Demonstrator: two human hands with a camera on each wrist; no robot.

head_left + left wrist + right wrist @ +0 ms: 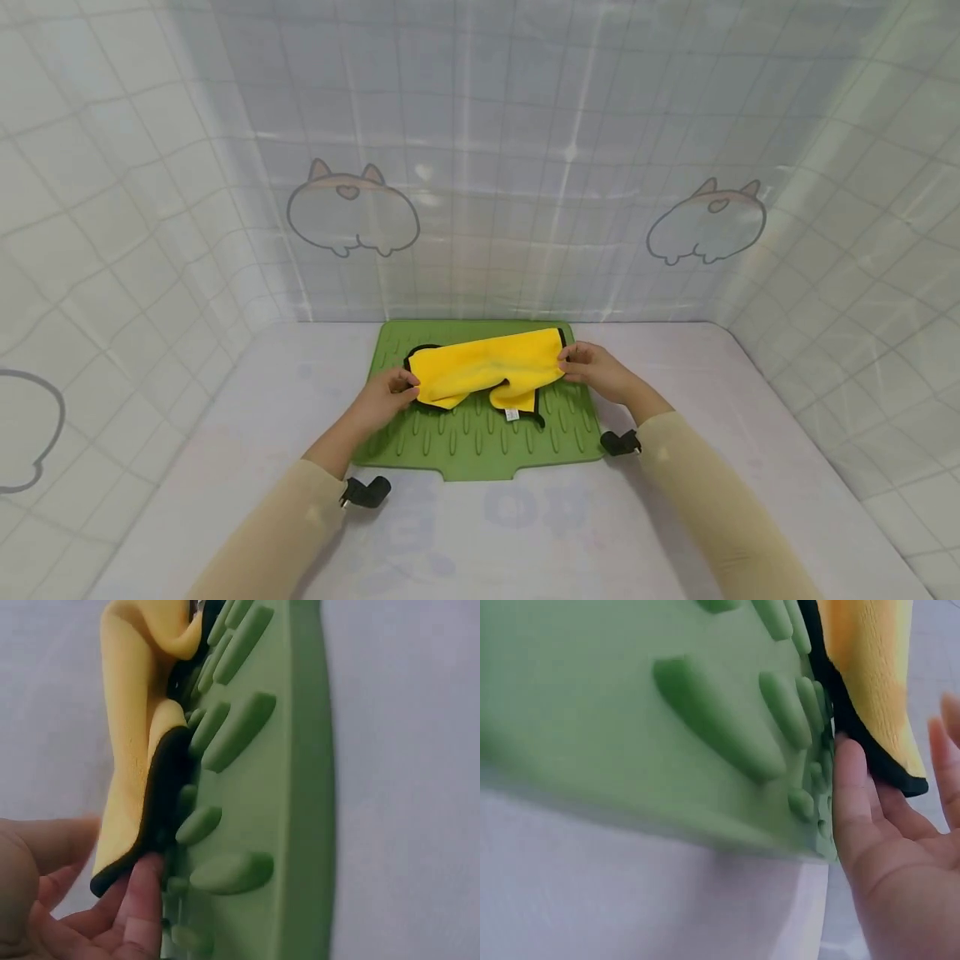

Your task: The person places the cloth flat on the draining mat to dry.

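Note:
A yellow cloth (487, 362) with black edging lies folded and rumpled on a green ridged mat (465, 442). Its small white tag (512, 414) shows at the near side. At the cloth's left end, my left hand (386, 398) pinches the edge, with fingers under the corner in the left wrist view. My right hand (600, 371) is at the opposite end. In the right wrist view its lower fingers (851, 776) reach beneath the black-edged corner, while the upper digits are raised apart from the cloth.
The mat rests on a pale printed table surface (480, 542), with a tab at its near edge. Pale grid-patterned curtains (510, 167) with cartoon animal prints hang behind and at both sides. A black wrist device (367, 492) is on each sleeve.

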